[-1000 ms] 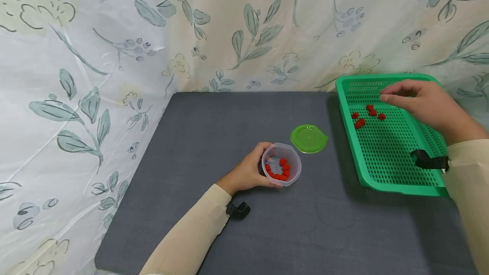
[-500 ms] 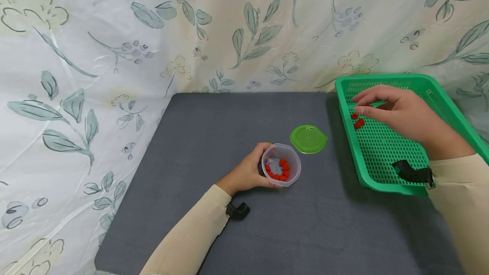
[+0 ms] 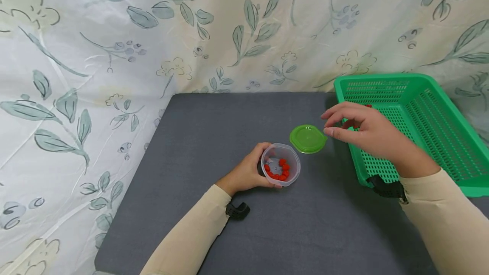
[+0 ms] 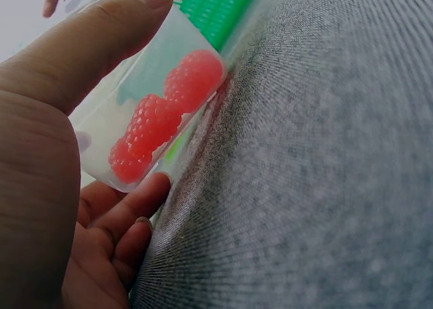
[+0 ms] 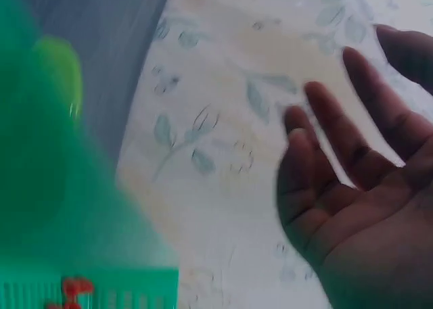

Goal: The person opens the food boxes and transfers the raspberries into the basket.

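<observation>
My left hand (image 3: 248, 172) grips a clear plastic tub (image 3: 296, 174) on the dark table, thumb on the near side and fingers around the far side. Several red raspberries (image 3: 284, 168) lie on the tub's bottom; the left wrist view shows raspberries (image 4: 154, 123) through its wall. Over the left rim of a green basket (image 3: 353, 162) hovers my right hand (image 3: 376, 137), fingers loosely bent, thumb apart, nothing between them. Raspberries (image 5: 76, 287) lie in the basket, mostly hidden by that hand in the head view. A green lid (image 3: 307, 139) lies between tub and basket.
The dark table (image 3: 214, 126) meets a floral sheet (image 3: 252, 33) at its back and left edges. The basket's raised walls stand at the right side of the table. Both wrists carry black straps (image 3: 237, 211).
My right hand has moved left and toward me, from above the basket's middle to its left rim beside the lid. The left hand and tub have stayed in place.
</observation>
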{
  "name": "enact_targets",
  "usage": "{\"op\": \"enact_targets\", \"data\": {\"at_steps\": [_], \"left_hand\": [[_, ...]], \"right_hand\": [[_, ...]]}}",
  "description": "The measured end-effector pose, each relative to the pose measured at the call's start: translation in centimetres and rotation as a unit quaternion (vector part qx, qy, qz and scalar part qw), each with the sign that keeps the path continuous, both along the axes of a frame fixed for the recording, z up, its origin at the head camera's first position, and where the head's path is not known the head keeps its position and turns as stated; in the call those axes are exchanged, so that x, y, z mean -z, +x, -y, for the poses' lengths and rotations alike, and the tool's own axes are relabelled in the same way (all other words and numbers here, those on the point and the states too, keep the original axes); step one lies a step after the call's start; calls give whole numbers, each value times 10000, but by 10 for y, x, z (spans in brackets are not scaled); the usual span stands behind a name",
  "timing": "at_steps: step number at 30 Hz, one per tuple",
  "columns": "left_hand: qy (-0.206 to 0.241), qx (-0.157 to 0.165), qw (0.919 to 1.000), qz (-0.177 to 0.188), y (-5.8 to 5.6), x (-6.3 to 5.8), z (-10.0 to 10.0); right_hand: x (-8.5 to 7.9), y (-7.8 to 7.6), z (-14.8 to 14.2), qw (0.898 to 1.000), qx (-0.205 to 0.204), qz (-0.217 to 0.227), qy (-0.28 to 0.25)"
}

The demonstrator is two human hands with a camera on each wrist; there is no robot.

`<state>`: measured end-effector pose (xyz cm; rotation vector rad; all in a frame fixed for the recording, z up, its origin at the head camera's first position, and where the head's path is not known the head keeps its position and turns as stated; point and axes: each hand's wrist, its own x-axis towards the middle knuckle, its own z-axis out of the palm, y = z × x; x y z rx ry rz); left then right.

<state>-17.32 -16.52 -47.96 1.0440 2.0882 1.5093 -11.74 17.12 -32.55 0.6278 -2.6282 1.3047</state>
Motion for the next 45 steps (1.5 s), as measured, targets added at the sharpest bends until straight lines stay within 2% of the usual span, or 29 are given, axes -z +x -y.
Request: {"op": "enact_targets", "data": {"at_steps": [6,13,19,33,40,45], "left_hand": [[11,23,10000,44,-1,0,0],[76,66,9999,58,-1,1,0],[65,70,9999,61,-1,0,0],[-58,66,10000,15,-2,0,2],[-11,51,10000,-19,-2,0,2],[-32,75,10000,-1,-2,-1,1]], "right_hand": [[10,4,22,9991,-406,-77,-61],[29,6,45,9979,-561,286,-164],[53,6,62,9979,-387,503,-150],[94,4,86,9985,5,422,338],[110,4,96,9936,285,646,886],[112,5,102,9863,470,791,1373]]}}
